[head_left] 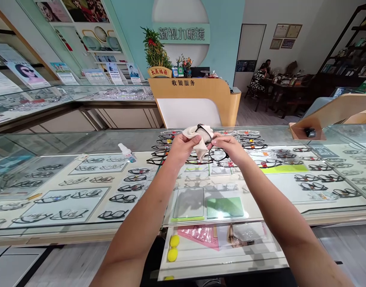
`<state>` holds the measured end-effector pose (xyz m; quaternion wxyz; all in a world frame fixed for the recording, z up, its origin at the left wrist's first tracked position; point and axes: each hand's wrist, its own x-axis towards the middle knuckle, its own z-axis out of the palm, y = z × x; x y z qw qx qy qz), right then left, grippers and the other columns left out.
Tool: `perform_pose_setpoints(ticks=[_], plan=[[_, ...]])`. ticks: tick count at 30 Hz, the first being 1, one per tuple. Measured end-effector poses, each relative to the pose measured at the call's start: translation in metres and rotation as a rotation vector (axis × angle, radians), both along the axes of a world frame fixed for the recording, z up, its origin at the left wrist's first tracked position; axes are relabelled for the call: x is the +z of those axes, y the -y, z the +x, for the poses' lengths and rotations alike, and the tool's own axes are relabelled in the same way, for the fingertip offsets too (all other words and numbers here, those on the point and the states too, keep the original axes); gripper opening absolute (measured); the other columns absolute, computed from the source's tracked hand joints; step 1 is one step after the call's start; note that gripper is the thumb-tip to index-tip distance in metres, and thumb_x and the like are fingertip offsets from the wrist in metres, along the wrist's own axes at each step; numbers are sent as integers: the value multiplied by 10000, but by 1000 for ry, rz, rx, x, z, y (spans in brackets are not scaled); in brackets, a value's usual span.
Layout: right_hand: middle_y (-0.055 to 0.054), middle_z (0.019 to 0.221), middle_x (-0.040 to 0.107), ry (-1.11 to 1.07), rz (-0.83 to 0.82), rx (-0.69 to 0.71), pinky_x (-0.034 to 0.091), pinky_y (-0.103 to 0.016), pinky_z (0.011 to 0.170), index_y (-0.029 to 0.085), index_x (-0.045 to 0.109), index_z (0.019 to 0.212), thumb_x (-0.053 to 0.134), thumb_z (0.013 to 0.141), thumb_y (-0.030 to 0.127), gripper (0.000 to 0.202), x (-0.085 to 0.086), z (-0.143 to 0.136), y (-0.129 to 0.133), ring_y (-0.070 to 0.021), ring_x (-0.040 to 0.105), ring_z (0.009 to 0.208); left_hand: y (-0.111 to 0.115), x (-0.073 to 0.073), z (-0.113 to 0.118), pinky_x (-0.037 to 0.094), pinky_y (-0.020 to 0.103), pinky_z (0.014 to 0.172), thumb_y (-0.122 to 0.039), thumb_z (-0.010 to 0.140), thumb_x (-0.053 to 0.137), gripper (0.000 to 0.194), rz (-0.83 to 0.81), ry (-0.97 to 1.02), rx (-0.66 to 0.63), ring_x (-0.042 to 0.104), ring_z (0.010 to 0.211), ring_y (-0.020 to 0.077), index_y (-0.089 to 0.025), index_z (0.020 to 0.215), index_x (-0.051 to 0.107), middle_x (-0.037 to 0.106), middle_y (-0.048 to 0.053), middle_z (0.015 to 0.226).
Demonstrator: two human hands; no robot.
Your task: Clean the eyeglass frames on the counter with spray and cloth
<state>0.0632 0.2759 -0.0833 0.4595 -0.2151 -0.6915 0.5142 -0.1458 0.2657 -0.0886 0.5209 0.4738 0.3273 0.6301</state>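
Above the glass counter [183,179], both my hands work on one pair of dark-framed eyeglasses [218,154]. My left hand [184,146] is closed on a cream cleaning cloth [200,143], which is folded around one lens of the pair. Part of that dark rim shows over the top of the cloth. My right hand [226,144] pinches the frame near its middle, and the other lens hangs below the fingers. Rows of eyeglasses [163,153] lie on the counter just behind and beside my hands. A white spray bottle [127,153] stands tilted-looking to the left.
An open drawer [224,261] below the counter holds yellow round cases [173,254] and a pink packet [200,235]. Display eyeglasses [66,214] lie under glass at both sides. A wooden-framed mirror [335,113] stands at right. Beyond is a cashier desk [194,89]; a person [259,77] sits farther back.
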Motion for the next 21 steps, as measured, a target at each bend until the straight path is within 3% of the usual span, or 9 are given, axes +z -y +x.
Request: perform_pose_setpoints(ticks=[4, 7, 11, 16, 18, 21], plan=[[-51, 1107, 705, -38, -28, 30, 432, -418, 1194, 288, 919, 853, 782, 965, 457, 245, -4, 1, -2, -277, 656, 1209, 6, 2, 0, 556, 271, 665, -433, 533, 1120, 596, 95, -101, -53, 684, 725, 171, -155, 946, 791, 790, 47, 858], [-53, 1173, 729, -50, -41, 69, 416, -414, 1224, 283, 917, 845, 816, 947, 487, 250, -7, -3, -2, -283, 647, 1253, 13, 4, 8, 543, 255, 607, -433, 587, 1096, 557, 138, -129, -35, 663, 649, 151, -162, 927, 748, 764, 26, 797], [-55, 1223, 765, -14, -54, 115, 433, -408, 1203, 263, 913, 835, 870, 882, 578, 321, -8, -11, 2, -286, 654, 1250, 19, 7, 19, 469, 232, 478, -495, 617, 1071, 548, 135, -97, 52, 589, 479, 122, -183, 822, 670, 660, -29, 614], [-50, 1050, 811, 41, -58, 144, 491, -402, 1081, 248, 915, 855, 883, 853, 589, 343, -8, -13, 5, -271, 698, 1110, 15, 5, 19, 386, 227, 397, -677, 778, 933, 580, 115, -68, 154, 513, 395, 107, -195, 692, 621, 586, -19, 523], [-54, 986, 828, 36, -92, 157, 494, -392, 1055, 238, 913, 850, 885, 845, 596, 359, -7, -9, 4, -264, 712, 1055, 12, 4, 12, 408, 229, 414, -717, 765, 928, 621, 127, -69, 111, 517, 422, 109, -191, 664, 613, 580, -13, 528], [-60, 913, 827, -18, -168, 149, 498, -369, 1027, 219, 904, 814, 909, 826, 579, 360, -6, -4, 3, -241, 717, 969, 8, 6, -1, 451, 245, 450, -716, 681, 987, 637, 104, -128, -91, 546, 466, 123, -172, 701, 656, 607, 5, 569]])
